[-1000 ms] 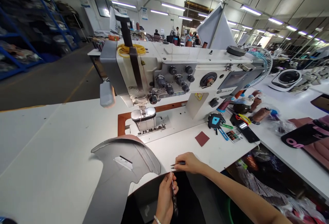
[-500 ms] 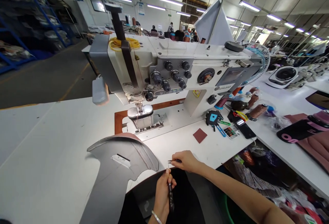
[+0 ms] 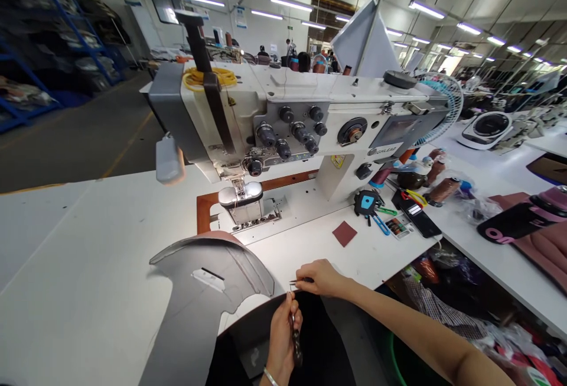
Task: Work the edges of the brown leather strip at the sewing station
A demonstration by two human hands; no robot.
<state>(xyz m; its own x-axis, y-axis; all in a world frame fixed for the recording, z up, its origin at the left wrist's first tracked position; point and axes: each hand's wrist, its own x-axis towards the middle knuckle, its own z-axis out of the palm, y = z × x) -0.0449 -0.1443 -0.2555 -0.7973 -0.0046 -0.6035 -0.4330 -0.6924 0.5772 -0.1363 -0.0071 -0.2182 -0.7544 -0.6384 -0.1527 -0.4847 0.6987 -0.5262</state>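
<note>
Dark-handled tool (image 3: 296, 340) clamped in the left grip (image 3: 280, 330), slim metal tool (image 3: 297, 282) clamped in the right grip (image 3: 321, 278), tips close: I judge fine alignment in hand, next calling for steady contact.

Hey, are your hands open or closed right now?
Left hand: closed, holding a dark-handled tool.
Right hand: closed, holding a small pointed metal tool.

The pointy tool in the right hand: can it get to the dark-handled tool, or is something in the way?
Nothing visible is in the way. The pointy tool in the right hand sits just above the tip of the dark-handled tool in the left hand, with only a small gap between them.
</note>
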